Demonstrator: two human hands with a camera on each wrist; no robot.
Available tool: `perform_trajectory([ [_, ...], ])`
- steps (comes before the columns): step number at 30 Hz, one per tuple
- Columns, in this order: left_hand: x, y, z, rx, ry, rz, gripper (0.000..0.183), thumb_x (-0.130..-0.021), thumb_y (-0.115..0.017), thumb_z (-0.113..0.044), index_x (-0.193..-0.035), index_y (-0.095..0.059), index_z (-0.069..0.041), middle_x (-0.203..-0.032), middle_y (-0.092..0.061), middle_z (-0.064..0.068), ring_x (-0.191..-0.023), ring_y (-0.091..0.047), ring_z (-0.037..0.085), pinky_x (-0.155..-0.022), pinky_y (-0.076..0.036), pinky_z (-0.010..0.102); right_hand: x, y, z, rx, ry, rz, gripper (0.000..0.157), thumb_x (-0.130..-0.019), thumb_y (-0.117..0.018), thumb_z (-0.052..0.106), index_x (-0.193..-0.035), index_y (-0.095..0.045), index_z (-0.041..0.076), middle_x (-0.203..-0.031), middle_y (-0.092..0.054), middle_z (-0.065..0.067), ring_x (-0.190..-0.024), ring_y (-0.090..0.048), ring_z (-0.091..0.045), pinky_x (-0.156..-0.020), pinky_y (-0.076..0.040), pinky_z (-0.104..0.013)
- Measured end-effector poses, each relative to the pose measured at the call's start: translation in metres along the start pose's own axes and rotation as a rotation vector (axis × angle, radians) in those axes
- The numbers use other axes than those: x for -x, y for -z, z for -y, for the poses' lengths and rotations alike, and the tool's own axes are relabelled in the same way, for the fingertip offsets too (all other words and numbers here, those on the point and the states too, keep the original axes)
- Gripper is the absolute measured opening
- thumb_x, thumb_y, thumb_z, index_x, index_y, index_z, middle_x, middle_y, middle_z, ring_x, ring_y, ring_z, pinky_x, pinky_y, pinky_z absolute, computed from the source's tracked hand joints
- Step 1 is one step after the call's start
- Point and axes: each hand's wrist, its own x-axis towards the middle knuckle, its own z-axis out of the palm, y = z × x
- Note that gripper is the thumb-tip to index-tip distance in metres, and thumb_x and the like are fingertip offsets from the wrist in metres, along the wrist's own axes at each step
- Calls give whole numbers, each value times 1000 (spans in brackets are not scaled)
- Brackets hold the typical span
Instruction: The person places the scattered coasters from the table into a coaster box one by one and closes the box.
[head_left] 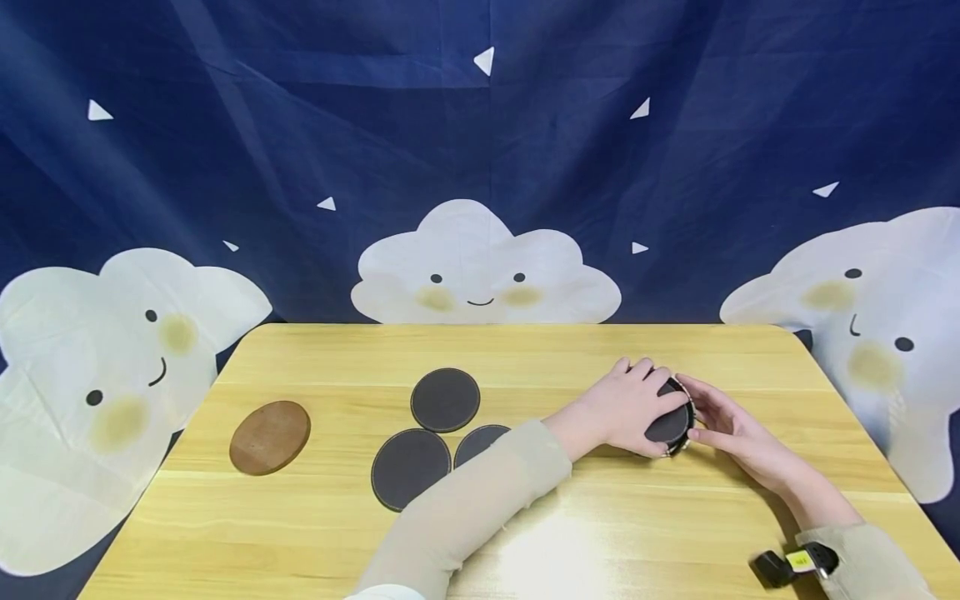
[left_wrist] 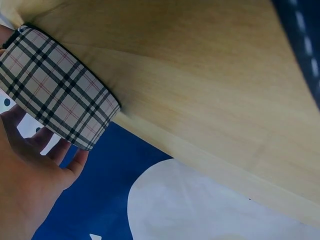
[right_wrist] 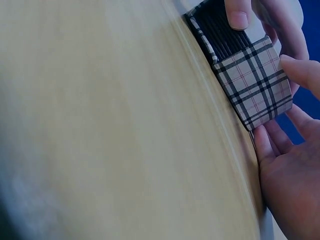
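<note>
At the right of the table, both hands are around a round coaster holder (left_wrist: 60,87) with a plaid outside. A stack of black coasters (right_wrist: 220,30) shows through its side opening in the right wrist view. My left hand (head_left: 626,412) grips it from above, fingers over the far side and thumb at the near side. From the right, my right hand (head_left: 738,433) holds the plaid wall between thumb and fingers. The black round top (head_left: 671,421) is partly covered by the left hand.
Left of the hands lie black round coasters, one at the back (head_left: 446,400), one in front (head_left: 410,469) and one (head_left: 477,439) partly behind the left sleeve. A brown round coaster (head_left: 270,437) lies farther left. A cloud-patterned blue curtain (head_left: 480,150) hangs behind the table.
</note>
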Motion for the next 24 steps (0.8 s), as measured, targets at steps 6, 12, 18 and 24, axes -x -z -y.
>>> perform_trajectory([
  [6,2,2,1,1,-8,13,80,-93,-51,-81,-161,-36,-43,-160,-42,-5,-144,-41,16,-114,-38,37,0,-1,2,-6,6,7,73,-104,-50,-10,-169,-19,3,-162,-44,17,-138,-52,6,-106,-43,-12],
  [12,8,4,4,-6,-22,7,74,-97,-46,-78,-161,-37,-42,-161,-42,-5,-147,-40,16,-115,-39,38,0,-1,2,-9,-2,13,75,-103,-48,-13,-169,-18,4,-162,-43,17,-139,-51,6,-107,-43,-14],
  [18,16,8,8,-7,-39,-14,70,-99,-45,-76,-160,-40,-41,-161,-42,-5,-147,-39,17,-115,-38,38,1,-1,1,-6,-9,8,76,-101,-47,-15,-169,-18,4,-162,-44,15,-138,-52,5,-107,-43,-14],
  [24,34,15,14,-25,-54,-64,66,-98,-50,-72,-154,-46,-37,-157,-45,-2,-144,-41,19,-112,-39,39,0,-1,1,-36,16,9,76,-100,-43,-18,-169,-19,3,-159,-47,14,-136,-55,3,-106,-44,-13],
])
